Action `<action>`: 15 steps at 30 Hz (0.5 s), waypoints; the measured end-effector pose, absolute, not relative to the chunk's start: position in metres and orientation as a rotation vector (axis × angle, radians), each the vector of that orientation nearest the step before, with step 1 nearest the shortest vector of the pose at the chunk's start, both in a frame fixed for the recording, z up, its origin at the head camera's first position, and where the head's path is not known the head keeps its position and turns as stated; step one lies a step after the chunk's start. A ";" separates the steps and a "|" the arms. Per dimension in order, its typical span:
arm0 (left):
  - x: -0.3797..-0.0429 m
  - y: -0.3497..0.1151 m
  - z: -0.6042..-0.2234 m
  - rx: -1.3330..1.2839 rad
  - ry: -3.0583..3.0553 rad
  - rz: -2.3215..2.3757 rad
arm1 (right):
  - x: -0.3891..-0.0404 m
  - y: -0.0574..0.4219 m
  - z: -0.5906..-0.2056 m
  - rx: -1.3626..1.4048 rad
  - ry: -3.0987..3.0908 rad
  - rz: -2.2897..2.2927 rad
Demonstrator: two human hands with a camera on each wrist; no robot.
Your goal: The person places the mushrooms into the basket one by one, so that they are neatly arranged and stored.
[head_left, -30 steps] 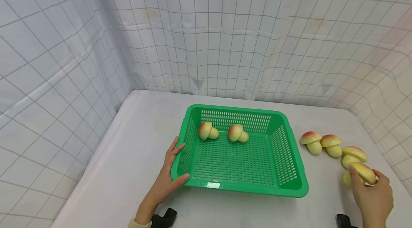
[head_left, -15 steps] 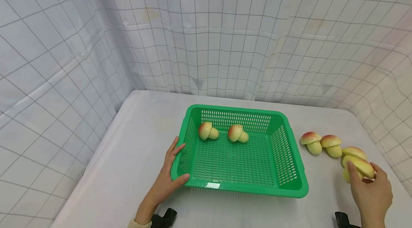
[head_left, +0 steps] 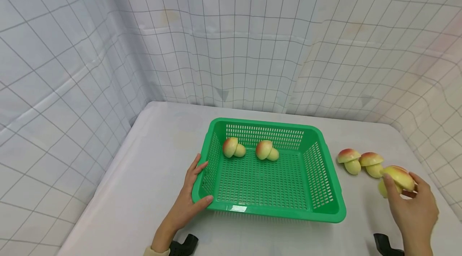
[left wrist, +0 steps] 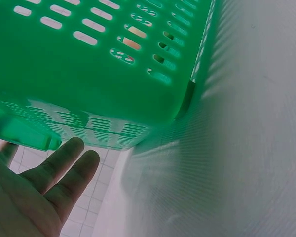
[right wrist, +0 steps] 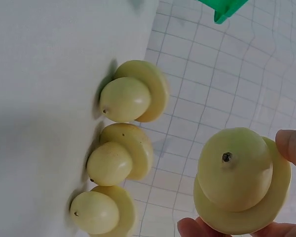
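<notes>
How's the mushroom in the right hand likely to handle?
The held mushroom is probably stiff: no dent shows where the right hand pinches it. Its smooth skin suggests it could slip. Its rounded stem may roll, though the wider cap would likely check that.

Right hand [head_left: 413,210] and gripped mushroom [head_left: 401,177] shifted toward 11 o'clock, head view; now mostly screening loose mushroom [right wrist: 94,213] at row's 4 o'clock end.
</notes>
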State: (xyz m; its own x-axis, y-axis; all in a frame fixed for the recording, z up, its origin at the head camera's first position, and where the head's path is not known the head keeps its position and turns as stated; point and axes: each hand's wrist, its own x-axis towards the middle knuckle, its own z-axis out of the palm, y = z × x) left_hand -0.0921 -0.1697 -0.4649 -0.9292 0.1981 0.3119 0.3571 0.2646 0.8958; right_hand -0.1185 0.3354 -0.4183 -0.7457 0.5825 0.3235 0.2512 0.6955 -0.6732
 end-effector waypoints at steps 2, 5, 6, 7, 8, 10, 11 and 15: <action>-0.092 -0.170 -0.465 -0.531 -2.388 -1.742 | -0.120 0.334 -0.417 -0.605 -2.379 0.836; -0.093 -0.170 -0.466 -0.530 -2.388 -1.741 | -0.123 0.332 -0.415 -0.578 -2.396 0.829; -0.093 -0.170 -0.466 -0.530 -2.388 -1.742 | -0.123 0.331 -0.414 -0.569 -2.396 0.838; -0.093 -0.170 -0.466 -0.531 -2.388 -1.741 | -0.124 0.330 -0.413 -0.566 -2.401 0.848; -0.093 -0.170 -0.466 -0.529 -2.387 -1.744 | -0.124 0.329 -0.412 -0.568 -2.408 0.863; -0.093 -0.170 -0.466 -0.532 -2.388 -1.739 | -0.125 0.327 -0.410 -0.565 -2.425 0.884; -0.093 -0.170 -0.466 -0.534 -2.388 -1.739 | -0.126 0.325 -0.408 -0.563 -2.431 0.901; -0.093 -0.170 -0.466 -0.533 -2.388 -1.740 | -0.130 0.318 -0.401 -0.521 -2.465 0.952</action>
